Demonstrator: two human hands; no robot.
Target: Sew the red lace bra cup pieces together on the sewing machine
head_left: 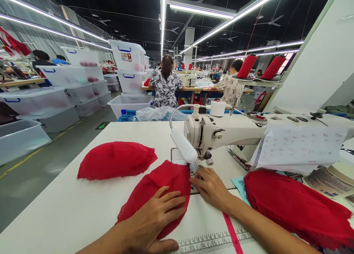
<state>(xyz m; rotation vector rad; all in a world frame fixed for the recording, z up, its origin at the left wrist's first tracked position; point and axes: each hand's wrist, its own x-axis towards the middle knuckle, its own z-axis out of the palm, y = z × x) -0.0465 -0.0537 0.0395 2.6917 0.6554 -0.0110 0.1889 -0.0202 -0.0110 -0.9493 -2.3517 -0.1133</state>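
Observation:
A red fabric piece [143, 195] with a curved outline lies at the sewing machine [221, 130], its upper right edge by the needle and presser foot. Flat on that fabric rests my left hand [155, 219], fingers spread. My right hand [211, 185] is at the fabric's right edge beside the presser foot, its fingers bent and drawn together; their tips are partly hidden, so what they pinch is unclear. A narrow red strip [231, 232] runs under my right forearm across a printed ruler [204, 246] on the table.
Another red piece [116, 160] lies on the white table [55, 213] to the left. A red fabric stack [295, 206] is at right, near a paper sheet [301, 147] hanging from the machine. Clear plastic bins [63, 103] stand left; people sit working ahead.

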